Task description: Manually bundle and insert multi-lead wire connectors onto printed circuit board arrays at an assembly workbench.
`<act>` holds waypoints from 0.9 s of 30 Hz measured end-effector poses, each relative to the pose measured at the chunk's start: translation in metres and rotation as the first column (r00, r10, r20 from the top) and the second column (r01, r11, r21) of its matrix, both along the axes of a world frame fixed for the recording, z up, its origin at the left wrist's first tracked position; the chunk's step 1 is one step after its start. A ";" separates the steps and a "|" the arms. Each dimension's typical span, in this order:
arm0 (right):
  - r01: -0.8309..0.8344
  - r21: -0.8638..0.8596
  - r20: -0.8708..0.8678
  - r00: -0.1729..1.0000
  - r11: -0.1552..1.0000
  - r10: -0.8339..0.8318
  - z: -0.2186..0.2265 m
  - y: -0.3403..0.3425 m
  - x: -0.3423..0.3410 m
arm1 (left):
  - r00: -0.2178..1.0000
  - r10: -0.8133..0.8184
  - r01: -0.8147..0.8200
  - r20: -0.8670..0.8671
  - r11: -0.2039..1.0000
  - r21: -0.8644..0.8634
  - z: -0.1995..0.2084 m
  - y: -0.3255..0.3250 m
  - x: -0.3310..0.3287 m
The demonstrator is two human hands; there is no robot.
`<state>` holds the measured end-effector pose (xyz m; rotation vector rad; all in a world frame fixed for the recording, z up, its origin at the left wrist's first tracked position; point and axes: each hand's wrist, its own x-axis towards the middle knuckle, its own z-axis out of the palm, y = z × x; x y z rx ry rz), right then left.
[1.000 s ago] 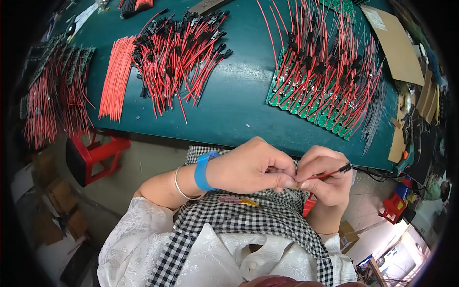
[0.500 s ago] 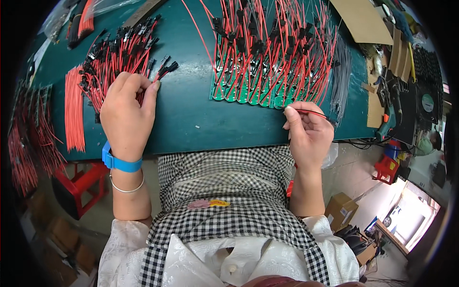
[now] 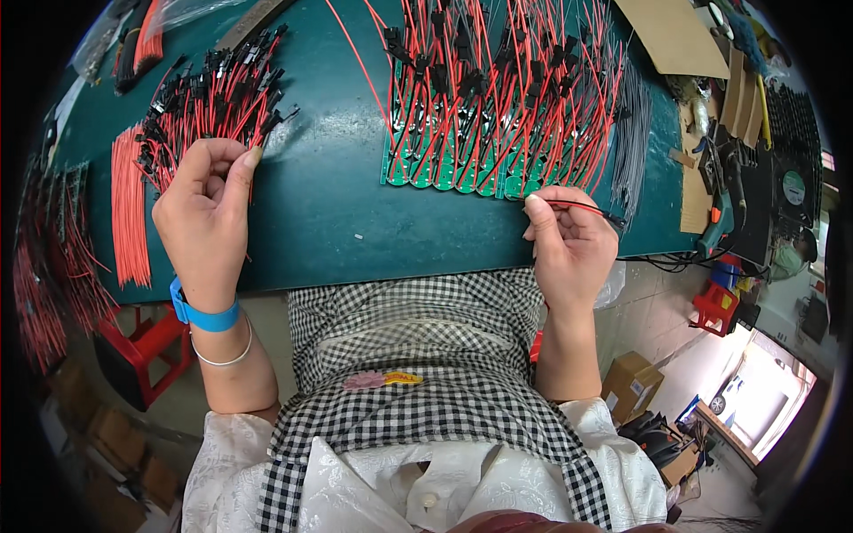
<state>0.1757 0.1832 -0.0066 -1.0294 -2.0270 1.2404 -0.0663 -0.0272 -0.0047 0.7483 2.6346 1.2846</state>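
Observation:
My left hand [image 3: 204, 213], a blue band on its wrist, is closed in a pinch at the right edge of a pile of red and black connector leads [image 3: 209, 102]. Leads with black plugs [image 3: 277, 122] run up from its fingertips; how many it grips is hidden. My right hand [image 3: 573, 244] pinches a red and black lead [image 3: 577, 205] between thumb and fingers, its black plug pointing right. The lead's left end reaches the front edge of the round green circuit boards [image 3: 442, 180]. Upright red and black wires with black plugs crowd these boards.
Red wires [image 3: 131, 213] lie bundled left of the pile, grey wires [image 3: 633, 147] right of the boards. More wired boards [image 3: 62, 258] sit at the far left. Cardboard [image 3: 675, 40] and a green-handled tool [image 3: 718, 226] are on the right. A red stool [image 3: 147, 351] stands below left.
My left hand has moved left, and the plugs by its fingertips have shifted left with it. My right hand has stayed nearly still, keeping its pinch on the lead.

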 end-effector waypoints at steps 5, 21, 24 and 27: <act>0.011 0.050 -0.005 1.000 0.999 -0.011 0.000 -0.001 -0.004 | 0.999 -0.020 0.020 -0.031 1.000 0.009 -0.003 0.000 0.000; -0.113 0.374 0.124 0.990 0.920 0.071 0.002 0.001 -0.015 | 0.874 -0.233 -0.023 0.427 0.858 0.514 0.019 0.010 0.031; -0.173 0.459 0.174 0.979 0.871 0.103 0.002 0.006 -0.019 | 0.825 -0.322 0.034 0.465 0.849 0.528 0.018 0.016 0.050; -0.155 0.445 0.215 0.975 0.882 0.063 0.003 0.005 -0.026 | 0.695 -0.419 0.023 0.584 0.825 0.565 0.023 0.026 0.073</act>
